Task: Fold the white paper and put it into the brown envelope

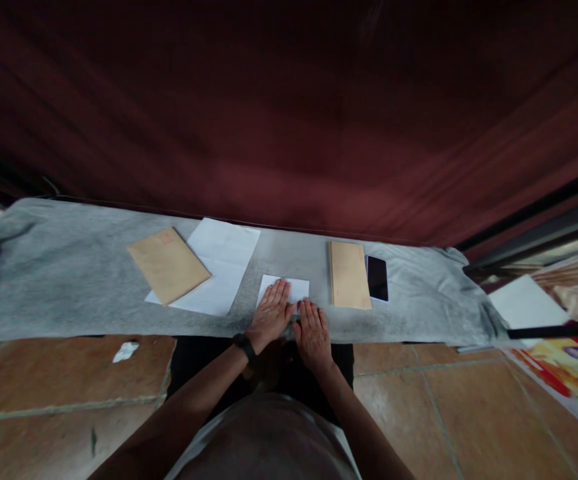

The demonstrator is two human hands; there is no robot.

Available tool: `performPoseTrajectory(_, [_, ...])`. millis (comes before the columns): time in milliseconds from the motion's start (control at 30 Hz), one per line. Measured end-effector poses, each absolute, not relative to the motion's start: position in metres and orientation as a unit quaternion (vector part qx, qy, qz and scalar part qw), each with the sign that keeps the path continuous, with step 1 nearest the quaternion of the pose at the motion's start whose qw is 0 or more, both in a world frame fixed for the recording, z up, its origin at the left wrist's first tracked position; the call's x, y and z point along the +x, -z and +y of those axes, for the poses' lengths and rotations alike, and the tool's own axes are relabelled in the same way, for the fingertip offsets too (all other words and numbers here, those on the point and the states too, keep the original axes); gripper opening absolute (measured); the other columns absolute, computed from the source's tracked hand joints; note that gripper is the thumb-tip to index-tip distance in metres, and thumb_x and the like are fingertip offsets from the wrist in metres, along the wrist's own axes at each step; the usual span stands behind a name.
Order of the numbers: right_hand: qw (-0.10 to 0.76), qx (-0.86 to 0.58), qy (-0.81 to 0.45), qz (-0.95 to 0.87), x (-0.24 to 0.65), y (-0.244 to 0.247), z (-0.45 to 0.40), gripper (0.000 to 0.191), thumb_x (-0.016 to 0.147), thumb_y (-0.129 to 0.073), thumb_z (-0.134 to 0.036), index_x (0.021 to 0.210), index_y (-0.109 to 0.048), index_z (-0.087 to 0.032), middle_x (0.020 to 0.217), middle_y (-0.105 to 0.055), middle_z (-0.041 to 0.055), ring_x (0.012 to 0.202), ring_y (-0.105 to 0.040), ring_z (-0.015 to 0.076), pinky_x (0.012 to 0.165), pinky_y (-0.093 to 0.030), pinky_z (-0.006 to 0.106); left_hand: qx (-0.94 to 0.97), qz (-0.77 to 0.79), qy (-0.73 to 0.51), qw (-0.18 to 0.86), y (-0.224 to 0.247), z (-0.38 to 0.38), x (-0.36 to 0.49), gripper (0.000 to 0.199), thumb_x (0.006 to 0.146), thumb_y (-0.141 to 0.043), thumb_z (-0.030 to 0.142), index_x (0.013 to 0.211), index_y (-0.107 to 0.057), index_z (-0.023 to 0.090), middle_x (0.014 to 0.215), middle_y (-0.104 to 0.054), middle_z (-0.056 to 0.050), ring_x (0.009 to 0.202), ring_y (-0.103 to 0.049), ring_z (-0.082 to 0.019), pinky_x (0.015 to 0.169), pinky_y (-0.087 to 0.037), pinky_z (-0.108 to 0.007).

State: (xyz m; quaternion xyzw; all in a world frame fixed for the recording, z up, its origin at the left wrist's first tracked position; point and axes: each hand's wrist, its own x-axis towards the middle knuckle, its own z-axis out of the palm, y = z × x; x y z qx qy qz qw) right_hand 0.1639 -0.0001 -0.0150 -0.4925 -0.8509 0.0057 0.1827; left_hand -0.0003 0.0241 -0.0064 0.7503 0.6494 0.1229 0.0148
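Both hands rest at the front of a narrow table under a grey cloth. Beneath them lies a small white sheet of paper (296, 288), apparently folded. My left hand (273, 310), with a dark band at the wrist, lies flat on the paper's left and middle part, fingers stretched out. At the paper's lower right corner, my right hand (313, 333) lies flat with its fingers together and straight. The two thumbs come close to each other. To the left, a brown envelope stack (169, 263) lies askew over larger white sheets (223, 267).
Right of the hands lies another stack of brown envelopes (349, 275), beside a dark-screened phone (377, 278). The grey cloth (69, 267) covers the table up to a dark red curtain (289, 133). A white sheet (527, 303) and a colourful printed bag (569, 373) are at far right.
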Motion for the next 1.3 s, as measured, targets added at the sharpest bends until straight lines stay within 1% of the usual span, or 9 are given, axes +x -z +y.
performPoseTrajectory(200, [0.186, -0.490, -0.010, -0.852, 0.165, 0.016, -0.001, 0.054, 0.104, -0.038, -0.029, 0.153, -0.035, -0.008, 0.154, -0.042, 0.0171, 0.144, -0.039, 0.0275, 0.119, -0.031, 0.048, 0.729, 0.671, -0.134, -0.009, 0.009, 0.020, -0.016, 0.062, 0.100, -0.035, 0.037, 0.150, -0.036, 0.000, 0.158, -0.033, -0.022, 0.151, -0.024, -0.030, 0.123, -0.024, -0.047])
performPoseTrajectory(367, [0.211, -0.494, -0.024, -0.843, 0.158, 0.012, 0.008, 0.048, 0.104, -0.038, -0.030, 0.145, -0.047, -0.005, 0.148, -0.050, 0.0192, 0.142, -0.041, 0.0300, 0.118, -0.031, 0.053, 0.722, 0.677, -0.143, -0.012, 0.008, 0.018, -0.021, 0.065, 0.099, -0.037, 0.039, 0.151, -0.033, 0.000, 0.158, -0.033, -0.023, 0.150, -0.025, -0.031, 0.122, -0.026, -0.049])
performPoseTrajectory(433, [0.219, -0.501, -0.036, -0.836, 0.148, 0.008, 0.016, 0.047, 0.104, -0.038, -0.029, 0.143, -0.049, -0.005, 0.147, -0.051, 0.0193, 0.142, -0.041, 0.0301, 0.118, -0.032, 0.053, 0.723, 0.676, -0.143, -0.012, 0.009, 0.018, -0.022, 0.065, 0.098, -0.037, 0.038, 0.151, -0.032, -0.001, 0.158, -0.033, -0.024, 0.150, -0.025, -0.032, 0.121, -0.026, -0.050])
performPoseTrajectory(567, [0.207, -0.474, -0.072, -0.853, 0.124, 0.001, 0.036, 0.048, 0.104, -0.036, -0.030, 0.147, -0.045, -0.009, 0.153, -0.046, 0.0151, 0.145, -0.038, 0.0261, 0.118, -0.035, 0.048, 0.734, 0.664, -0.142, -0.009, 0.012, 0.018, -0.025, 0.062, 0.097, -0.036, 0.028, 0.152, -0.030, 0.000, 0.159, -0.032, -0.023, 0.151, -0.022, -0.031, 0.121, -0.026, -0.050])
performPoseTrajectory(700, [0.172, -0.468, -0.071, -0.864, 0.112, 0.004, 0.049, 0.049, 0.105, -0.038, -0.032, 0.149, -0.043, -0.012, 0.155, -0.043, 0.0133, 0.146, -0.036, 0.0241, 0.119, -0.032, 0.046, 0.732, 0.665, -0.146, -0.008, 0.014, 0.019, -0.025, 0.060, 0.095, -0.033, 0.018, 0.152, -0.032, 0.002, 0.159, -0.032, -0.021, 0.151, -0.022, -0.029, 0.121, -0.026, -0.050])
performPoseTrajectory(833, [0.161, -0.478, -0.049, -0.862, 0.122, 0.012, 0.054, 0.050, 0.104, -0.040, -0.034, 0.151, -0.041, -0.015, 0.157, -0.039, 0.0134, 0.147, -0.034, 0.0254, 0.119, -0.029, 0.048, 0.723, 0.673, -0.152, -0.011, 0.014, 0.019, -0.024, 0.059, 0.097, -0.033, 0.024, 0.152, -0.033, 0.003, 0.159, -0.034, -0.021, 0.151, -0.024, -0.029, 0.121, -0.026, -0.050])
performPoseTrajectory(1033, [0.171, -0.491, -0.034, -0.853, 0.133, 0.018, 0.058, 0.055, 0.103, -0.044, -0.036, 0.152, -0.039, -0.013, 0.157, -0.039, 0.0156, 0.146, -0.034, 0.0279, 0.119, -0.028, 0.048, 0.712, 0.684, -0.159, -0.012, 0.017, 0.020, -0.030, 0.065, 0.099, -0.035, 0.039, 0.150, -0.034, -0.002, 0.158, -0.032, -0.024, 0.150, -0.024, -0.031, 0.121, -0.026, -0.050])
performPoseTrajectory(1167, [0.178, -0.491, -0.024, -0.852, 0.132, 0.021, 0.057, 0.054, 0.103, -0.042, -0.035, 0.152, -0.038, -0.013, 0.157, -0.038, 0.0155, 0.146, -0.035, 0.0280, 0.118, -0.027, 0.049, 0.708, 0.689, -0.154, -0.015, 0.014, 0.020, -0.028, 0.065, 0.099, -0.036, 0.040, 0.149, -0.035, -0.002, 0.158, -0.033, -0.024, 0.150, -0.024, -0.031, 0.122, -0.025, -0.051])
performPoseTrajectory(1300, [0.177, -0.496, -0.024, -0.850, 0.131, 0.020, 0.055, 0.054, 0.103, -0.043, -0.034, 0.153, -0.037, -0.013, 0.158, -0.037, 0.0161, 0.147, -0.033, 0.0276, 0.119, -0.026, 0.049, 0.727, 0.671, -0.142, -0.017, 0.009, 0.010, -0.022, 0.060, 0.100, -0.035, 0.036, 0.150, -0.037, 0.003, 0.158, -0.035, -0.021, 0.150, -0.027, -0.030, 0.122, -0.024, -0.051])
